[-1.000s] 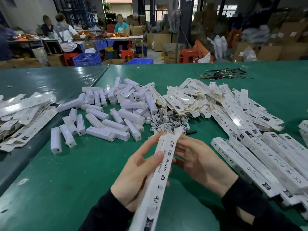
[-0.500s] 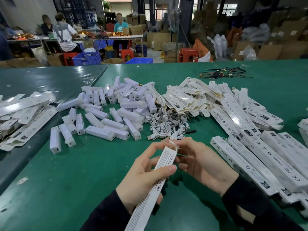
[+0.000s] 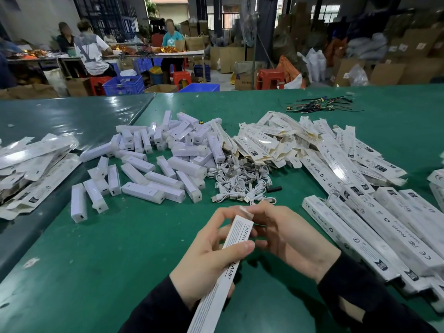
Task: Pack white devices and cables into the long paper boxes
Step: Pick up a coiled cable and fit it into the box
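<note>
box (image 3: 224, 272) drawn nearer, left hand (image 3: 204, 263) gripping, right hand (image 3: 288, 234) pinching flap

We see even, fairly bright indoor light with daylight at the far windows (image 3: 324, 13), white glare on the left table (image 3: 72, 116), soft shadows, curved wide-angle edges and a blurry background.

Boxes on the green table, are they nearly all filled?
Not nearly. Closed boxes lie stacked at right, apparently done. The left hand holds one long box while the right hand works its end flap. Many white devices, cables and flat boxes remain.
</note>
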`<state>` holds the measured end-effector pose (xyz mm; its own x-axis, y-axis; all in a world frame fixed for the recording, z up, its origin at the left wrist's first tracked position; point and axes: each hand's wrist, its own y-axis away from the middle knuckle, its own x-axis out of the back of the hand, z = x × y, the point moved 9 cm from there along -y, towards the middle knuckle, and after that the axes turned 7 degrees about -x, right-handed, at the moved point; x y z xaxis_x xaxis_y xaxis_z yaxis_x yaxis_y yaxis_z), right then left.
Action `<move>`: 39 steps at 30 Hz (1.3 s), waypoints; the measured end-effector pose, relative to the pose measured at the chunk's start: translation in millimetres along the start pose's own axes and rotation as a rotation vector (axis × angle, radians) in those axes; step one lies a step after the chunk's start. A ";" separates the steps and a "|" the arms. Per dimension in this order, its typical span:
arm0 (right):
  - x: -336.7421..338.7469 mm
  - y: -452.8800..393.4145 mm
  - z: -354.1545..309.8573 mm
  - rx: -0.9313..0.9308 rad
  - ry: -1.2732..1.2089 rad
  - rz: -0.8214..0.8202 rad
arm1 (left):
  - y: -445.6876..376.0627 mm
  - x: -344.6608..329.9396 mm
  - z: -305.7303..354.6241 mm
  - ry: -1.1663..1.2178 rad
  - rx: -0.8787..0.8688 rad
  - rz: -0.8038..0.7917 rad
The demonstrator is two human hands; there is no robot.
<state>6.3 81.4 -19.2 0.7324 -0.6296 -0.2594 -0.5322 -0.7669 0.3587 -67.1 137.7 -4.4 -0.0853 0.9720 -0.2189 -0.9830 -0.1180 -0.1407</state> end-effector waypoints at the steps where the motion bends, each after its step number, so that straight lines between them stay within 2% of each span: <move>1: -0.8 0.2 -1.1 0.021 0.028 -0.005 | -0.5 0.4 0.4 0.007 -0.003 0.014; 4: -2.4 1.3 -4.7 0.074 0.101 0.008 | -1.9 1.3 2.1 0.001 -0.012 0.036; 8: -2.5 1.7 -5.5 0.096 0.065 -0.014 | -2.7 7.3 -1.1 0.037 0.015 0.082; 15: -3.0 1.5 -8.4 0.119 0.077 -0.026 | -0.9 9.0 -8.9 0.074 0.086 0.069; 20: -5.7 7.1 -17.9 0.215 0.228 -0.015 | -2.9 16.6 -12.1 0.067 0.117 0.079; 25: -13.9 17.3 -29.8 0.435 0.458 0.030 | -2.5 19.0 -6.7 0.152 0.101 0.086; 28: -17.6 18.3 -28.5 0.449 0.565 0.039 | -0.8 17.5 -8.9 0.199 0.132 0.096; 30: -15.6 15.4 -27.4 0.421 0.482 0.040 | -1.3 19.6 -10.2 0.240 0.134 0.162; 32: -13.0 12.4 -24.8 0.371 0.331 0.051 | -3.1 32.2 -4.0 0.282 0.033 0.310; 35: -31.9 7.2 0.2 0.175 0.179 -0.106 | 0.7 61.3 11.6 0.244 -0.160 0.543; 37: -45.8 7.7 15.9 0.083 0.167 -0.156 | 5.9 75.9 10.9 0.256 -0.169 0.639; 39: -47.0 7.2 20.0 0.051 0.127 -0.125 | 8.4 81.2 9.3 0.262 -0.153 0.674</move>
<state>-40.5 103.0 -22.4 0.8402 -0.5108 -0.1821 -0.4524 -0.8454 0.2839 -83.8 217.5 -14.4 -0.6019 0.6005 -0.5265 -0.6958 -0.7179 -0.0234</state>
